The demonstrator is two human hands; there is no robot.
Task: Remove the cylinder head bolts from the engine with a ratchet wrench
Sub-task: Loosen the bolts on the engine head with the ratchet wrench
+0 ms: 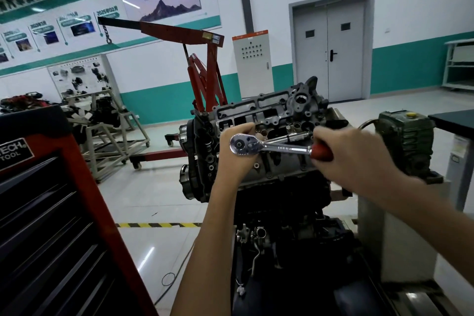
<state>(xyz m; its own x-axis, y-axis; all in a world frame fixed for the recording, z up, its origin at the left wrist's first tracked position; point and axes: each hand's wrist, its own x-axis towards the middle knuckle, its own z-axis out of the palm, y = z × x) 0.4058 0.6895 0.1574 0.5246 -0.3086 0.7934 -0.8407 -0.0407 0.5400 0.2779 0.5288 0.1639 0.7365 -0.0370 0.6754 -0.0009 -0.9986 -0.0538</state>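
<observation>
Over the grey engine (282, 113), a chrome ratchet wrench (278, 147) lies nearly level, round head pointing left, red handle right; the left hand (234, 161) curls round its head, the right hand (354, 154) grips the handle.

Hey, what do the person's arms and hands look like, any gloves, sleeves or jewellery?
Both are bare. The left hand and right hand wear no gloves, and no ring shows. The left forearm and right forearm show no sleeve, watch or band up to the frame's edge.
</observation>
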